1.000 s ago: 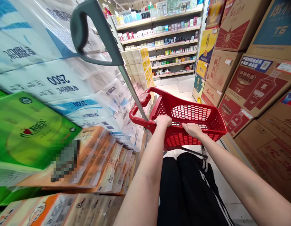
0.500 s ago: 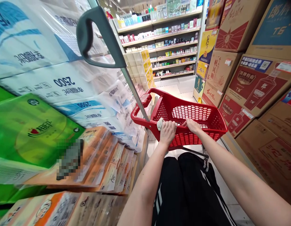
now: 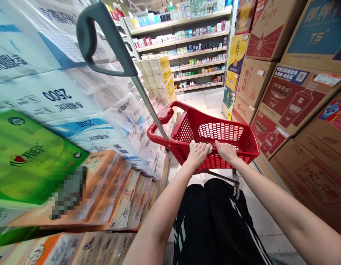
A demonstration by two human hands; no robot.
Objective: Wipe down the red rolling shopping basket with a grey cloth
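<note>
A red plastic shopping basket (image 3: 242, 129) stands on wheels in the aisle in front of me, with nothing visible inside. Its grey pull handle (image 3: 104, 40) rises up to the left on a metal rod. My left hand (image 3: 198, 154) is closed on a small white cloth (image 3: 192, 144) and presses it on the basket's near rim. My right hand (image 3: 227, 151) rests curled over the same rim right beside the left hand. My legs in black trousers show below.
Wrapped packs of tissue paper (image 3: 57, 106) are stacked high on the left, with green and orange packs (image 3: 27, 158) lower down. Cardboard boxes (image 3: 294, 95) are piled on the right. Shelves of small goods (image 3: 187, 44) close the aisle's far end across a tiled floor (image 3: 206, 101).
My left hand has slid right along the basket's rim with the white cloth, ending close to my right hand. The view has shifted slightly.
</note>
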